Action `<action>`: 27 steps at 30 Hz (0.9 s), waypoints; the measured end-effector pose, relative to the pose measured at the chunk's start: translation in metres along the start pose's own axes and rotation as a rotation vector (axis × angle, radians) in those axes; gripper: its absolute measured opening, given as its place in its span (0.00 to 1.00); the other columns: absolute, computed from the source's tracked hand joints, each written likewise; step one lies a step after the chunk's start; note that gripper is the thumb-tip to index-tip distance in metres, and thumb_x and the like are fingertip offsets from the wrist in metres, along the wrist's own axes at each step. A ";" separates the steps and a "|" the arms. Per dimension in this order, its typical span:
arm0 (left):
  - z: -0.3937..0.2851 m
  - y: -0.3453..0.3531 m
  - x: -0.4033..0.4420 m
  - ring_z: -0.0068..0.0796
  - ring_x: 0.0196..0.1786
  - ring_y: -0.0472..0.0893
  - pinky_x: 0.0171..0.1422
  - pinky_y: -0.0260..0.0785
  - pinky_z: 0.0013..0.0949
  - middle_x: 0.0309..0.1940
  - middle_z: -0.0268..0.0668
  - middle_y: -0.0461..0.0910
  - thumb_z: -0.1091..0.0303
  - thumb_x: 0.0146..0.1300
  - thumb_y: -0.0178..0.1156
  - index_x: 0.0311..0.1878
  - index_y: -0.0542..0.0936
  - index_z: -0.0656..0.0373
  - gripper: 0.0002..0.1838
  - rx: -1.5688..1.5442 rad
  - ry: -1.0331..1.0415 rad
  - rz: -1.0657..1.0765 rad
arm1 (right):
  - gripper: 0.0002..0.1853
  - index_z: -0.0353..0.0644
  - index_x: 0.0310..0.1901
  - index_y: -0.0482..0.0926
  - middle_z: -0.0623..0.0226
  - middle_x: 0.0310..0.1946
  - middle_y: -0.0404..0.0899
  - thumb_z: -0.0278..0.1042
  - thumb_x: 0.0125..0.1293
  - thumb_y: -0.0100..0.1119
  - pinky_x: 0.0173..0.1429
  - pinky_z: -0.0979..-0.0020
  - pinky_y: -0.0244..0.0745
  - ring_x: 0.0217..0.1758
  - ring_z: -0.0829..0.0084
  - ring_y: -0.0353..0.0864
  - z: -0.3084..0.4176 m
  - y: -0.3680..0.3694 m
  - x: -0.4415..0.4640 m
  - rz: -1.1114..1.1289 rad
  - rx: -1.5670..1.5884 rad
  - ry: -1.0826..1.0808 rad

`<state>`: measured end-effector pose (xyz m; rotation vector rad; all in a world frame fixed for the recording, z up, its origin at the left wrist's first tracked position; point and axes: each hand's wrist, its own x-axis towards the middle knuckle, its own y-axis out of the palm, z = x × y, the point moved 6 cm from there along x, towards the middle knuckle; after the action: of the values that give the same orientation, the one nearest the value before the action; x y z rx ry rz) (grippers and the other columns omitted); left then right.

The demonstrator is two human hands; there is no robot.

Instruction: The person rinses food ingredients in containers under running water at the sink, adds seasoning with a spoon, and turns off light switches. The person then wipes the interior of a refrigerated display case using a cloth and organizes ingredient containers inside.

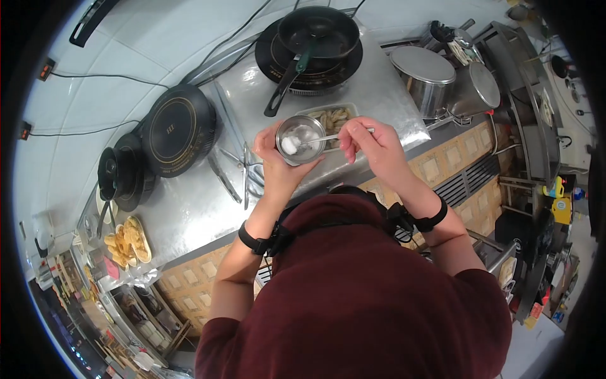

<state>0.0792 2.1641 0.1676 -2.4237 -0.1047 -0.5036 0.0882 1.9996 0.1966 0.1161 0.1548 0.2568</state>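
Note:
My left hand (281, 163) is wrapped round a small round metal bowl (294, 158) and holds it above the steel counter. Inside lies a white substance (292, 144), part of it in a lump. A thin metal spoon (331, 137) slants into the bowl, its handle pinched in my right hand (372, 144). Just behind my right hand, a clear rectangular container (345, 109) holds several pale, elongated pieces of food. Scissors (245, 165) and a knife (223, 179) lie on the counter to the left of my left hand.
A frying pan (319, 35) rests on a black induction cooker (265, 55) at the back. Another round cooker (178, 130) leans against the wall. Lidded steel pots (424, 79) stand at the right. Fried food (126, 239) sits in trays at the far left of the counter (183, 221).

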 end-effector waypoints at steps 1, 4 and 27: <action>0.008 0.008 -0.002 0.38 0.52 0.69 0.58 0.60 0.35 0.51 0.47 0.63 0.67 0.30 0.76 0.51 0.49 0.63 0.50 -0.189 -0.038 -0.018 | 0.14 0.34 0.33 0.73 0.69 0.24 0.71 0.36 0.67 0.42 0.31 0.79 0.67 0.24 0.80 0.69 -0.004 -0.007 0.000 -0.014 0.024 0.011; 0.028 0.025 -0.008 0.39 0.53 0.69 0.58 0.61 0.35 0.50 0.47 0.63 0.66 0.31 0.76 0.52 0.48 0.63 0.51 -0.315 -0.077 0.046 | 0.13 0.35 0.32 0.73 0.68 0.24 0.71 0.36 0.67 0.43 0.31 0.79 0.67 0.24 0.79 0.69 -0.020 -0.030 -0.001 -0.091 0.102 0.031; 0.031 -0.007 -0.025 0.41 0.53 0.70 0.57 0.62 0.37 0.51 0.50 0.65 0.70 0.34 0.74 0.51 0.46 0.58 0.48 -0.214 0.006 0.182 | 0.04 0.37 0.33 0.75 0.63 0.26 0.73 0.25 0.59 0.50 0.31 0.73 0.67 0.27 0.70 0.73 -0.013 0.025 -0.006 0.144 -0.658 -0.497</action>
<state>0.0648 2.1901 0.1397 -2.6069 0.1799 -0.4589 0.0742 2.0237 0.1884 -0.4631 -0.4353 0.4023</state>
